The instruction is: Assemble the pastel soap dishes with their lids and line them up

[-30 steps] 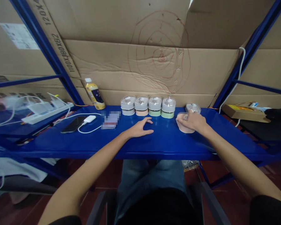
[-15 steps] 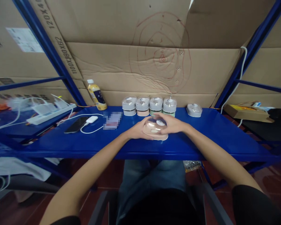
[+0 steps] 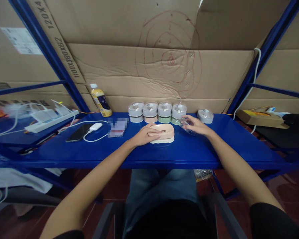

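A pinkish-beige oval container (image 3: 167, 131) with a pale scalloped base sits on the blue table, its top uncovered. My left hand (image 3: 146, 135) grips its left side, fingers over the rim. To the right, my right hand (image 3: 194, 125) holds a clear lid (image 3: 188, 127) just above or on the table; whether they touch is hard to tell. Behind stand several lidded containers in a row, among them a grey one (image 3: 136, 112), a pink one (image 3: 150, 112) and a green one (image 3: 164, 113).
Another clear-topped piece (image 3: 205, 116) lies at the back right. On the left are a yellow bottle (image 3: 101, 100), a dark phone (image 3: 79, 132), a white charger (image 3: 96, 126) with its cable, and a blurred-out flat item (image 3: 118, 127). Cardboard (image 3: 109, 63) lines the back.
The clear lid has come off the beige container and moved right with my right hand. My left hand still holds the container. The view has shifted slightly.
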